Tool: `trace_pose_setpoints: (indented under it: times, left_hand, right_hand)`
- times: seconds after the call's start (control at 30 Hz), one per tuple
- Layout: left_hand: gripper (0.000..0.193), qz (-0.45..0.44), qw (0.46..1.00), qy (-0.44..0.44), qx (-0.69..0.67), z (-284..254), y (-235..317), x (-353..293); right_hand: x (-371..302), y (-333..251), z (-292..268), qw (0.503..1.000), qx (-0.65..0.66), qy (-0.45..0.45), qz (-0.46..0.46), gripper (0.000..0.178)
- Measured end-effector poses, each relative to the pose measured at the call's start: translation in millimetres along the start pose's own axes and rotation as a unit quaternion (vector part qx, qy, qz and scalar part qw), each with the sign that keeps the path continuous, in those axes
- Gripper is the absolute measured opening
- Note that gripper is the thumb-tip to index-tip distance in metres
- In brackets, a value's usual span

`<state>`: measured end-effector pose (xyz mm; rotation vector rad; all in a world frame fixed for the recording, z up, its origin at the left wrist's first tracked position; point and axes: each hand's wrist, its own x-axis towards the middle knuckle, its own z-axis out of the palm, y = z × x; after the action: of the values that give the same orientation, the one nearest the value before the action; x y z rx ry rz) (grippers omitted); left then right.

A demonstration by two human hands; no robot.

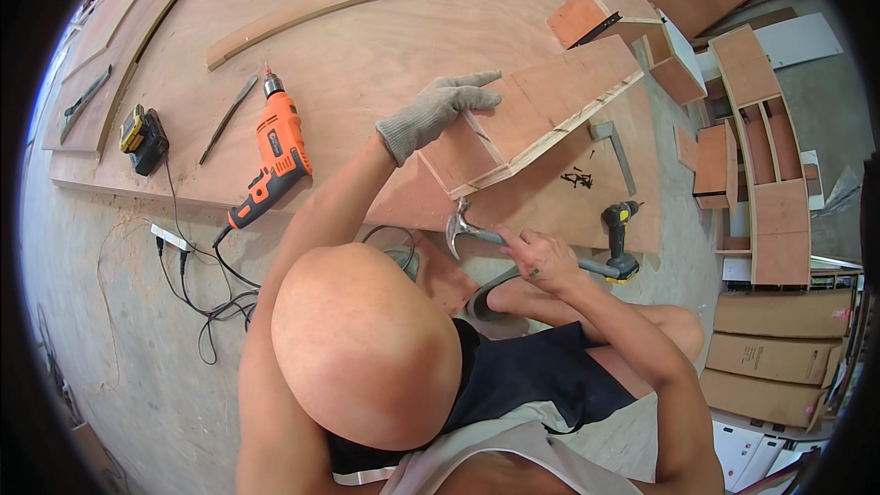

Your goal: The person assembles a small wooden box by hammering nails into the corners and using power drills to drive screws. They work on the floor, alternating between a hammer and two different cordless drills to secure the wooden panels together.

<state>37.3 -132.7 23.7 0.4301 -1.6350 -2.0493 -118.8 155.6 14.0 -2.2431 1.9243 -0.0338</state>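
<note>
My left hand wears a grey knit glove and holds the upper left edge of a wooden box. Two of its fingers stretch out along the panel; the thumb side is partly hidden. Tilted on the plywood sheet, the box shows pale layered plywood edges along its near side. In my bare right hand is the grey handle of a claw hammer. The hammer's head is at the near lower corner of the box, and I cannot tell whether it touches.
An orange corded drill, a slim metal tool and a yellow-black battery lie left on the plywood. Right are dark screws, a metal square and a cordless drill. Wooden cabinets stand farther right; cables cross the floor.
</note>
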Motion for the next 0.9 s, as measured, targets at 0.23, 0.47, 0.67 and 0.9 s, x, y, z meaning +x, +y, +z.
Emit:
trace_pose_setpoints:
  times: [0.23,0.47,0.67,0.9]
  left_hand:
    - [0.068,-0.010,1.000,-0.003,-0.022,3,2,0]
    - [0.067,-0.039,0.999,0.021,-0.016,-2,3,-8]
    - [0.067,-0.022,0.999,0.007,-0.039,1,-1,-1]
    - [0.070,-0.029,0.999,0.018,-0.027,1,4,-3]
  right_hand:
    - [21,80,43,0.998,-0.023,0.058,0.025,0.038]
    - [97,-55,-52,0.910,0.006,0.414,-0.016,0.054]
    - [129,-23,-8,0.881,-0.016,0.465,0.083,0.063]
    - [121,-32,-17,0.899,-0.001,0.434,0.054,0.061]
